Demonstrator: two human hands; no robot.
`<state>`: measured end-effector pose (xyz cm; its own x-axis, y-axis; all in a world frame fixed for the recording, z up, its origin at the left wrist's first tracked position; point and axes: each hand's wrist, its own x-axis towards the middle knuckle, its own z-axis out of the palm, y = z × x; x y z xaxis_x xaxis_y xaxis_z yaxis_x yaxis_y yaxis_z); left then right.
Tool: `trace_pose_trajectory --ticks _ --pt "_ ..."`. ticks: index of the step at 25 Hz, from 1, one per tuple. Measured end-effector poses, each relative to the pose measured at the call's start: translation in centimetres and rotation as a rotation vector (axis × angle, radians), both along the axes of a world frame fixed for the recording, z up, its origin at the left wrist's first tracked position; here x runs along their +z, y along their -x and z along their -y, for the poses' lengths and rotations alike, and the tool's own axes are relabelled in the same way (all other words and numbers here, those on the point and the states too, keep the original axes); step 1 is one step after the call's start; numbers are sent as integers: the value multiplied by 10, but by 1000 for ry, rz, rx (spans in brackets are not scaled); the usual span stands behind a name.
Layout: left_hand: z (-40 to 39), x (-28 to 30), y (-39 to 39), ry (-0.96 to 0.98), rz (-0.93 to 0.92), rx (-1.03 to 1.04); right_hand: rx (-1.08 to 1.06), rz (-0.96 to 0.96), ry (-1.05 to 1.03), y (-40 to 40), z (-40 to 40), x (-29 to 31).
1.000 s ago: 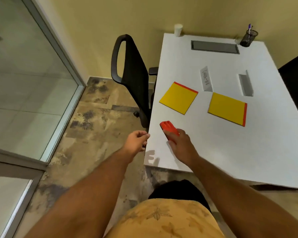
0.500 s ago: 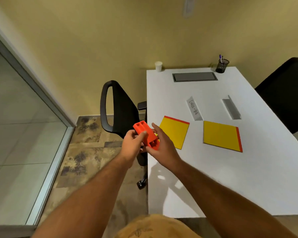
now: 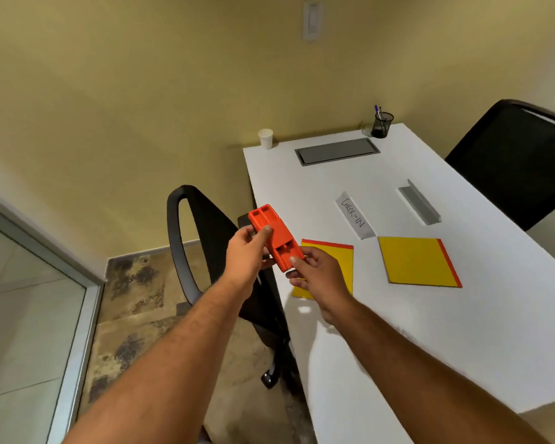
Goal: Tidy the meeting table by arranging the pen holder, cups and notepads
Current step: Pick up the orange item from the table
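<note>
White folded paper sign (image 3: pixel 355 215) at frame centre reads "CHECK-IN". Left hand (image 3: pixel 248 251) and right hand (image 3: pixel 318 274) both grasp orange plastic block (image 3: pixel 273 236), now lifted higher than before.

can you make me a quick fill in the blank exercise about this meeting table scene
1. The orange plastic piece is held by ____ hands.
2. The sign lying on the table reads ____.
3. The number of yellow notepads on the table is ____.
4. The pen holder stands at the table's far ____ corner.

Missing words: both; CHECK-IN; two; right
</note>
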<state>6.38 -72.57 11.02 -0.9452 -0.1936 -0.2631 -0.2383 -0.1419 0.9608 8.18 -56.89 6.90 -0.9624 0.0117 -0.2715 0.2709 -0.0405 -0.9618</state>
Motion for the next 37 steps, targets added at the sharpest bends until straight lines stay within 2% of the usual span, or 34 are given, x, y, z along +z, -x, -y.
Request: trace_pose_trajectory --ticks 4,8,15,21,31,37 --pt "45 5 39 -100 19 -86 -168 27 66 24 54 7" --pt "115 6 84 -84 23 -226 -301 52 123 45 131 11" --pt "201 3 136 -43 24 -334 -346 62 174 74 213 29" --pt "222 -14 193 -135 115 -341 -381 78 210 133 228 21" --pt "266 -17 349 68 170 -392 -436 126 245 287 272 1" --pt "272 -40 429 84 194 -488 -599 182 190 364 303 -24"
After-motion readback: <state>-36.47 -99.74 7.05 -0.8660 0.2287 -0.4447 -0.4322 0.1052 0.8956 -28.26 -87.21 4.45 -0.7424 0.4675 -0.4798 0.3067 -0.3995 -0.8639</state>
